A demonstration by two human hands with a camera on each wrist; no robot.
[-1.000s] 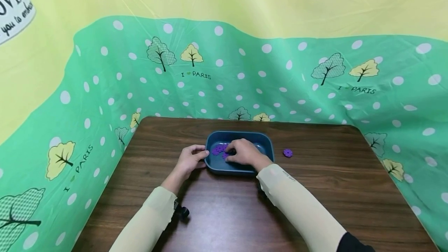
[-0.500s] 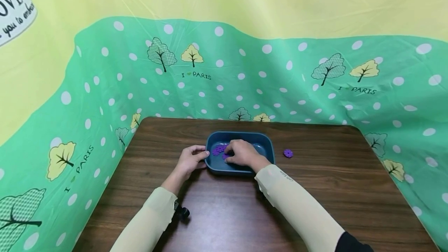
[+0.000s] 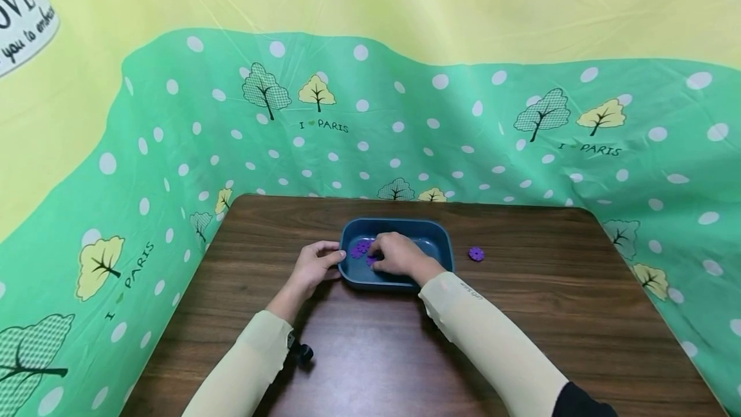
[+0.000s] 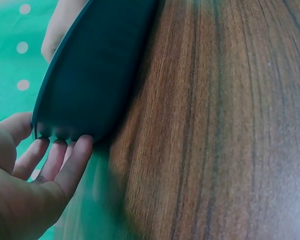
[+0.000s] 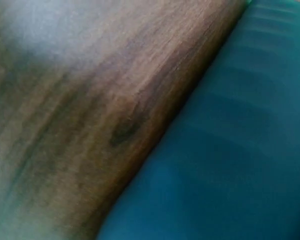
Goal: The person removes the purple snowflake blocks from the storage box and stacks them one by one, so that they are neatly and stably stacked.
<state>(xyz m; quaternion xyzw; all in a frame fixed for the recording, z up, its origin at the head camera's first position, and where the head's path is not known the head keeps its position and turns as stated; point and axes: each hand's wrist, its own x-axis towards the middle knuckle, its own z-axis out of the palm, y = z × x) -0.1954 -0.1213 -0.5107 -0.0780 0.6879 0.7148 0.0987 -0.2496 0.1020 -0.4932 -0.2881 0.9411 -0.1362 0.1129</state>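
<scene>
A blue tray (image 3: pixel 428 235) holds several purple flower-shaped pieces (image 3: pixel 361 247) at its left end. My left hand (image 3: pixel 312 268) grips the tray's left end; in the left wrist view, the thumb of the left hand (image 4: pixel 45 175) lies at the rim of the tray (image 4: pixel 90 75) and the fingertips rest on its outer wall. My right hand (image 3: pixel 399 255) reaches down into the tray with bent fingers at the pieces; whether one is pinched is hidden. Only the outer wall of the tray (image 5: pixel 230 150) shows in the right wrist view, without the hand.
A single purple piece (image 3: pixel 476 254) lies on the brown wooden table (image 3: pixel 538 288) to the right of the tray. Behind and beside the table hangs a green and yellow patterned cloth (image 3: pixel 440 140). A small black object (image 3: pixel 303 353) is at the left wrist.
My right hand has shifted slightly left inside the tray, over the purple pieces. The left hand and the tray have stayed in place.
</scene>
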